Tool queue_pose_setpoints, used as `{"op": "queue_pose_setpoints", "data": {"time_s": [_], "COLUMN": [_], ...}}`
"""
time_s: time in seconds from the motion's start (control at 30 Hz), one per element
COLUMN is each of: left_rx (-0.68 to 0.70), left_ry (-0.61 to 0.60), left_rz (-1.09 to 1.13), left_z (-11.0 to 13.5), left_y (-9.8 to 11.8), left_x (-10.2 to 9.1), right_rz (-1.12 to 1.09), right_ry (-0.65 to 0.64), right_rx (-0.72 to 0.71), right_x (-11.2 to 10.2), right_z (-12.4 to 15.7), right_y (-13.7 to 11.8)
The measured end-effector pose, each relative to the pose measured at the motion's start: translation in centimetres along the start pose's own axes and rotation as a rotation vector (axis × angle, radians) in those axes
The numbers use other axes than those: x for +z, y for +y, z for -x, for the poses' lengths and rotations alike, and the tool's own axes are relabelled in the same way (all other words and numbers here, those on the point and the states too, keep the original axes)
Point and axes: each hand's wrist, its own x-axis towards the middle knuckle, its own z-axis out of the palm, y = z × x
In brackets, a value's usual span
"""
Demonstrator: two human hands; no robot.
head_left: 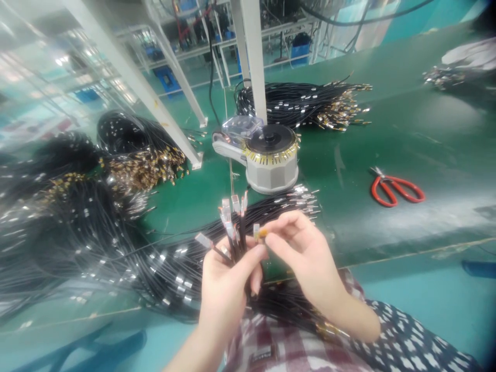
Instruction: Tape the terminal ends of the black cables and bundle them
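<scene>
My left hand [228, 284] is closed around a small bunch of thin black cables [234, 227] whose metal connector ends stick up above the fingers. My right hand [298, 248] pinches one connector end with a small yellow piece of tape [260, 233], right beside the bunch. Both hands are held over the front edge of the green bench [406, 134]. The cables run down from my hands into my lap. Behind the hands stands a grey round tape dispenser [267, 155] with yellow tape strips around its rim.
Large piles of black cables [89, 217] with gold connectors cover the left of the bench; another bundle [310, 106] lies behind the dispenser. Red-handled scissors [395, 188] lie to the right. White frame posts [253, 57] stand at the back.
</scene>
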Motion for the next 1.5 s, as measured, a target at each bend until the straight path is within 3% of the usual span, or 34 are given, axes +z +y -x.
{"op": "queue_pose_setpoints", "data": {"time_s": [0.23,0.47,0.6,0.9,1.0,1.13,1.37,1.5], "left_rx": [0.004,0.027,0.048,-0.014,-0.037,-0.052,-0.063,-0.024], "left_ry": [-0.006,-0.031,-0.043,-0.204,-0.232,-0.232,-0.123,-0.130], "left_rz": [0.022,0.027,0.046,0.068,0.061,0.065,0.039,0.021], "left_z": [-0.1,-0.2,-0.1,-0.9,-1.0,-1.0,-1.0,-0.6], "left_y": [0.4,0.0,0.0,0.3,0.5,0.4,0.3,0.3], "left_x": [-0.1,-0.3,-0.2,-0.7,-0.7,-0.5,-0.1,-0.1], "right_rz": [0.136,0.228,0.198,0.050,0.021,0.077,0.259,0.179], "right_ry": [-0.086,-0.143,-0.174,-0.321,-0.354,-0.314,-0.149,-0.198], "right_rx": [-0.034,-0.103,-0.108,0.062,0.030,-0.083,-0.251,-0.180], "right_x": [-1.0,-0.7,-0.6,-1.0,-1.0,-0.8,-0.3,-0.6], "right_z": [-0.5,-1.3,-1.6,-2.3,-2.3,-2.2,-1.8,-2.0], "right_y": [-0.2,-1.0,-1.1,-1.2,-0.8,-0.4,-0.5,-0.9]}}
